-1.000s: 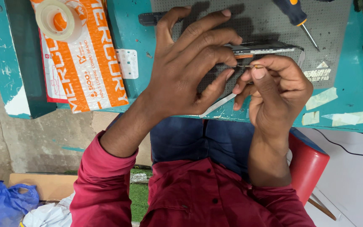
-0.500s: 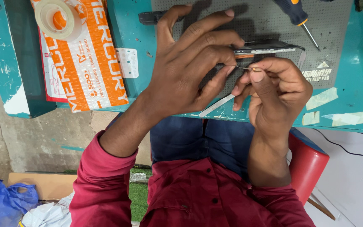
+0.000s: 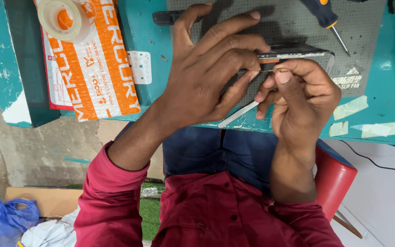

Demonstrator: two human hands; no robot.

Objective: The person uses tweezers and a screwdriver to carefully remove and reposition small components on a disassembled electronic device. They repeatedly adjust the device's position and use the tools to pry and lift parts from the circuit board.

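Head: both hands — left hand [image 3: 206,77], right hand [image 3: 298,98] — pinch phone [image 3: 298,51] (edge-on).

You work on a teal desk [image 3: 371,107] with a grey dotted mat [image 3: 293,23]; your sleeves [image 3: 110,196] are maroon, the packet [image 3: 92,64] orange-white, and the phone [image 3: 298,50] looks black.

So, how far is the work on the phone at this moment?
The phone already lies opened on the grey mat. In hand: the left hand steadies it, and the right hand pinches a small part at its edge. Left: the screwdriver lies unused and nothing is closed yet.
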